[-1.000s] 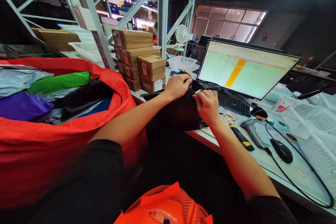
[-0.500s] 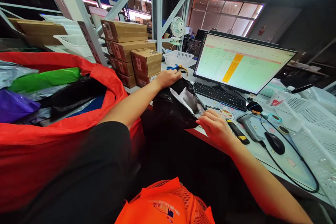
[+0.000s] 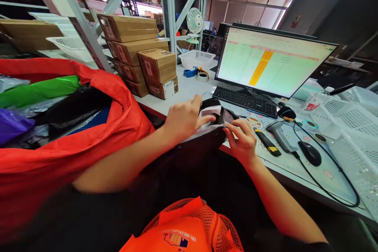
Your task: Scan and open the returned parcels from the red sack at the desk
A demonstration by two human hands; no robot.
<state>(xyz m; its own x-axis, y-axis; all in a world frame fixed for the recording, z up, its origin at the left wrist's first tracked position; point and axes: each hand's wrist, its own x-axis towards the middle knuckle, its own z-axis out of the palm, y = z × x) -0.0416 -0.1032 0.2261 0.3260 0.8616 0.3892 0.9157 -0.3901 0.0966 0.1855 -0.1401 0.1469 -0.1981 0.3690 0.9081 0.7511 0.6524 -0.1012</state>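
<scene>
A black plastic mailing bag (image 3: 210, 138) with a pale lining hangs at the table's front edge, its mouth gaping upward. Whitish material shows inside, too unclear to name. My right hand (image 3: 243, 138) pinches the rim at the right corner of the mouth. Over the left side of the opening is my left hand (image 3: 186, 118), thumb spread away from the fingers and pointing across the mouth. It looks open, with nothing visible in it, though it hides part of the bag.
A red sack (image 3: 124, 106) of wrapped parcels stands at left. Cardboard boxes (image 3: 126, 29) are stacked behind it. On the table are tape rolls (image 3: 202, 76), a keyboard (image 3: 245, 101), a monitor (image 3: 274, 61), a yellow-black cutter (image 3: 267, 142), a scanner (image 3: 280, 137), a mouse (image 3: 309, 153) and white baskets (image 3: 344, 120).
My left hand has let go of the bag's far left rim and come nearer, over the mouth, with fingers spread. My right hand keeps its pinch. The view has shifted slightly.
</scene>
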